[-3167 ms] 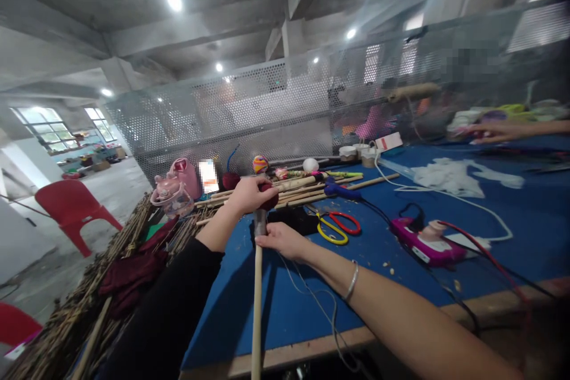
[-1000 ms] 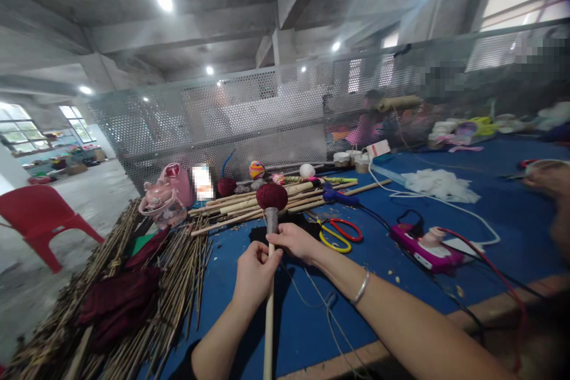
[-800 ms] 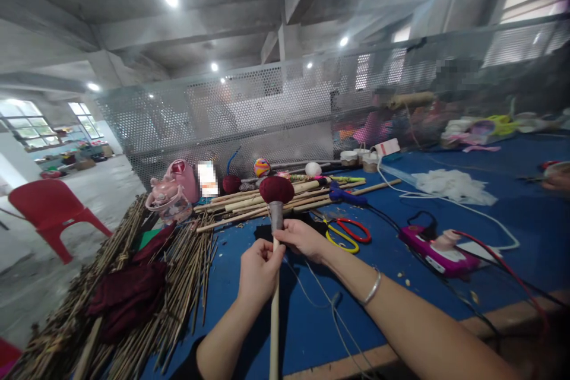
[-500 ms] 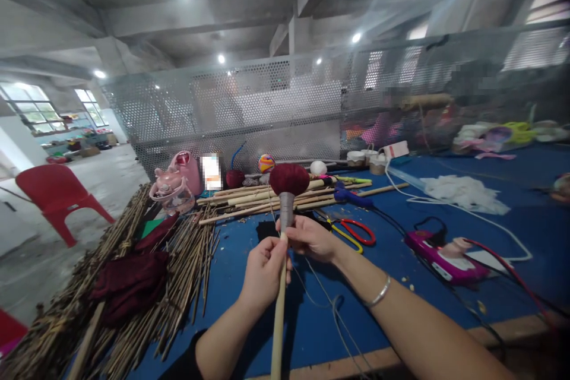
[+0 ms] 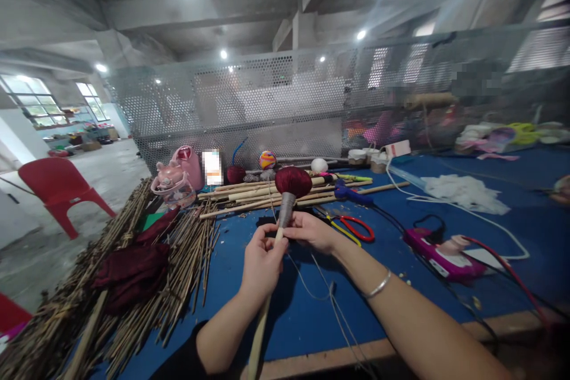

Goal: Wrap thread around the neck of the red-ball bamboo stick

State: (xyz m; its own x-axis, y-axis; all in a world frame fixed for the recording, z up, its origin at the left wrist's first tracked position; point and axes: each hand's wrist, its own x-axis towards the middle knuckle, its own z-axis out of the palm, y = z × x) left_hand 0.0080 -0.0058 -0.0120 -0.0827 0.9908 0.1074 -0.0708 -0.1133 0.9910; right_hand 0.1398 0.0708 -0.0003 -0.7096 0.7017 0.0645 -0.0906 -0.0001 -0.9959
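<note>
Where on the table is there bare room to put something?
Bare tabletop shows between the white cable and the picture's right edge; another patch, scrap-flecked, lies between the twig pile and left hand. It is crowded before the mesh panel, with sticks and balls, and around the power strip.

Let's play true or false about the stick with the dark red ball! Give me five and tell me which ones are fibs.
1. The left hand holds the stick. True.
2. The right hand holds the scissors. False: the right hand is at the stick.
3. The scissors have a red handle and a yellow one. True.
4. The plastic chair is green. False: it is red.
5. The dark red ball is at the stick's upper end. True.
</note>
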